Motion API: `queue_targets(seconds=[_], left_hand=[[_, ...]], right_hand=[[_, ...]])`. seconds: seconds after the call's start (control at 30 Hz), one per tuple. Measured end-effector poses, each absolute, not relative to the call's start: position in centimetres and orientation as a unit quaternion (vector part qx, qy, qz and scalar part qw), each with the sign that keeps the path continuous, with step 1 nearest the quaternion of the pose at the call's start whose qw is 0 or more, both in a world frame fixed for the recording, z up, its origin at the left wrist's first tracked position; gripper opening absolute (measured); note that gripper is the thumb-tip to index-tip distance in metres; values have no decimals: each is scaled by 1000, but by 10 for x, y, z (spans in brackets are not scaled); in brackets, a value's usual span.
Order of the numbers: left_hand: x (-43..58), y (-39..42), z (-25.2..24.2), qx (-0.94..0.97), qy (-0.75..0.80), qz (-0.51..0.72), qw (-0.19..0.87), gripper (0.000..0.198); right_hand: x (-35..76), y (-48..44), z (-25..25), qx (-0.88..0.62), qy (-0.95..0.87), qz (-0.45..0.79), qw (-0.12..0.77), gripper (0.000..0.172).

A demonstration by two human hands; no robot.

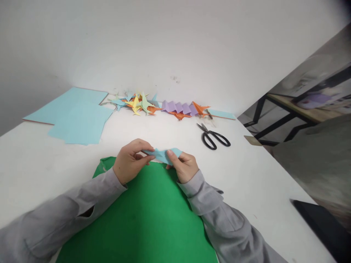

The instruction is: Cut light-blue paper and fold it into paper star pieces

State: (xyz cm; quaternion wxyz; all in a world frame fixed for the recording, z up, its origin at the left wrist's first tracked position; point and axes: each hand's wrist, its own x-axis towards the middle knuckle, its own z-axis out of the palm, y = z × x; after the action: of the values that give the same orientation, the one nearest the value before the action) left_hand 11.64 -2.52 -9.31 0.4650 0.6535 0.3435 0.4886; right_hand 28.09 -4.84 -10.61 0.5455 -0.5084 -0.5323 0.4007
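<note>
A small folded light blue paper (pixel 161 156) is held between my two hands above the far edge of a green mat (pixel 142 212). My left hand (pixel 133 160) pinches its left end between thumb and fingertips. On the right end, my right hand (pixel 184 165) presses its thumb on top, with the fingers bent behind and partly hidden. Black-handled scissors (pixel 210 137) lie slightly open on the white table, to the right of and beyond my hands.
Light blue sheets (pixel 79 120) are spread at the far left. Along the wall lie folded paper pieces in yellow, green, blue and orange (pixel 137 105), beside a pleated purple paper (pixel 179 108). A black flat object (pixel 323 226) is at the right edge.
</note>
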Motion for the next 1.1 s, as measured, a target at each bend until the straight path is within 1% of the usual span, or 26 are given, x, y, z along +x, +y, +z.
queue_targets(seconds=[0.07,0.13,0.2,0.27,0.3,0.4,0.53,0.63,0.7,0.9,1.1], left_hand=[[117,-25,-93,649,349,486,470,16],[118,-25,-93,628,359,487,489,23],[119,-25,-91,588,372,482,532,32],[119,-25,-88,540,386,462,588,34],[119,-25,-87,521,390,447,614,33],[119,-26,-86,499,387,409,659,28],[118,-26,-87,499,375,408,667,28],[117,-25,-87,501,381,416,656,28],[117,-25,-86,505,386,417,650,28],[117,-25,-86,509,373,418,653,27],[118,-26,-85,515,381,417,645,23]], right_hand=[[280,-49,-107,-494,-523,432,544,36],[279,-50,-109,-466,-521,453,553,28],[279,-51,-110,-436,-532,442,576,17],[280,-51,-111,-411,-551,417,595,8],[281,-51,-112,-405,-560,406,598,7],[283,-50,-113,-406,-577,386,594,9],[283,-50,-109,-420,-591,370,581,15],[283,-53,-106,-411,-602,396,558,27],[284,-54,-105,-395,-599,430,548,31],[285,-56,-107,-382,-580,490,527,28],[283,-56,-106,-433,-572,467,517,29]])
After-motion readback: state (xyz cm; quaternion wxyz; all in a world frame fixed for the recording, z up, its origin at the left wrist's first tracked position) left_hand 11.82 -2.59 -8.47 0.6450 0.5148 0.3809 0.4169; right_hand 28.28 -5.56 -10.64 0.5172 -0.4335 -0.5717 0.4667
